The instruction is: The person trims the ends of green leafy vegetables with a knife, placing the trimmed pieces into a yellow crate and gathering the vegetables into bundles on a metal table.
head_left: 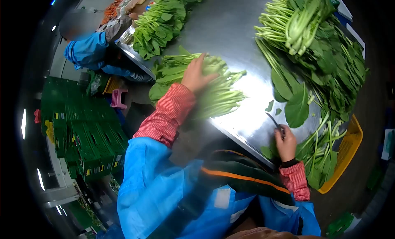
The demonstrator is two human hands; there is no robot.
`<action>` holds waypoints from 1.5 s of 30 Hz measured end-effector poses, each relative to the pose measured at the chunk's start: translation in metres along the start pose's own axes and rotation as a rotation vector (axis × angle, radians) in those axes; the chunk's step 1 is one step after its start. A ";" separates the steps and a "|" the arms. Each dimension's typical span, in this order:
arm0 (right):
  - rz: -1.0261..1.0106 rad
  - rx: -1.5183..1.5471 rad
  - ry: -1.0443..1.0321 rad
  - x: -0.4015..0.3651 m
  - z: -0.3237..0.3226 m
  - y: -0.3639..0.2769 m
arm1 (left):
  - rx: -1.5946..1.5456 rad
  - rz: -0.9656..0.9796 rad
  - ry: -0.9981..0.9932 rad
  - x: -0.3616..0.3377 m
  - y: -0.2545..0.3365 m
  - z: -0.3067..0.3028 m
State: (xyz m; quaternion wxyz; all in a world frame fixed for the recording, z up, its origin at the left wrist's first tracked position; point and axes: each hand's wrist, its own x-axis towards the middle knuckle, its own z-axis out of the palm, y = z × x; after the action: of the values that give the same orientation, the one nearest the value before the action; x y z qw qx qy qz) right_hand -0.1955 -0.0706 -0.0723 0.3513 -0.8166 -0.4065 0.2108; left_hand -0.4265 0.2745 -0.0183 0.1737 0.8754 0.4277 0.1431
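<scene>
We are working on a smooth steel table [230,29], its bare metal shining dully toward twelve o'clock. Our left hand [196,76] is pressing soft, glossy greens [218,95]; our right hand [286,144] is gripping a knife [273,120] with a dark metal blade. Our sleeves [168,115] are showing matt checked cloth, our apron [152,189] slick plastic. At four o'clock a yellow crate [349,148] is looking like ribbed plastic.

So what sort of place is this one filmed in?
Probably a vegetable packing or prep room: a steel table heaped with leafy greens, stacked green crates beside it, and the right hand gripping a knife.
</scene>
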 end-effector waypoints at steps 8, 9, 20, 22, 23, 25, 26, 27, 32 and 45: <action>0.620 0.922 -0.453 0.007 0.101 -0.060 | -0.019 0.015 -0.085 0.005 -0.082 -0.046; 0.682 1.040 -0.491 0.008 0.107 -0.066 | -0.028 0.015 -0.089 0.002 -0.089 -0.049; 0.741 1.190 -0.603 0.025 0.156 -0.090 | -0.094 -0.002 0.010 -0.056 -0.098 -0.089; 0.752 1.199 -0.573 0.029 0.155 -0.097 | -0.099 -0.045 0.001 -0.070 -0.103 -0.095; 0.747 1.199 -0.563 0.032 0.155 -0.099 | -0.084 -0.038 0.018 -0.070 -0.106 -0.098; 0.757 1.197 -0.538 0.029 0.157 -0.100 | -0.059 -0.029 0.034 -0.072 -0.111 -0.104; 0.770 1.254 -0.568 0.029 0.164 -0.088 | -0.068 -0.026 0.050 -0.069 -0.111 -0.103; 0.767 1.240 -0.557 0.026 0.161 -0.091 | -0.078 -0.018 0.042 -0.064 -0.111 -0.100; 0.779 1.261 -0.543 0.027 0.159 -0.101 | -0.103 0.147 -0.019 -0.007 -0.119 -0.071; 0.758 1.276 -0.019 0.017 0.211 -0.171 | 0.026 0.122 -0.636 0.124 -0.168 -0.014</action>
State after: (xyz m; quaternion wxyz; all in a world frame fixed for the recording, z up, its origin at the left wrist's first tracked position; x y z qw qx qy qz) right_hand -0.4066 0.1002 -0.0858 0.6570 -0.5364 0.1015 0.5200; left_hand -0.4765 0.4726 -0.0647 0.2783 0.9026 0.3004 -0.1329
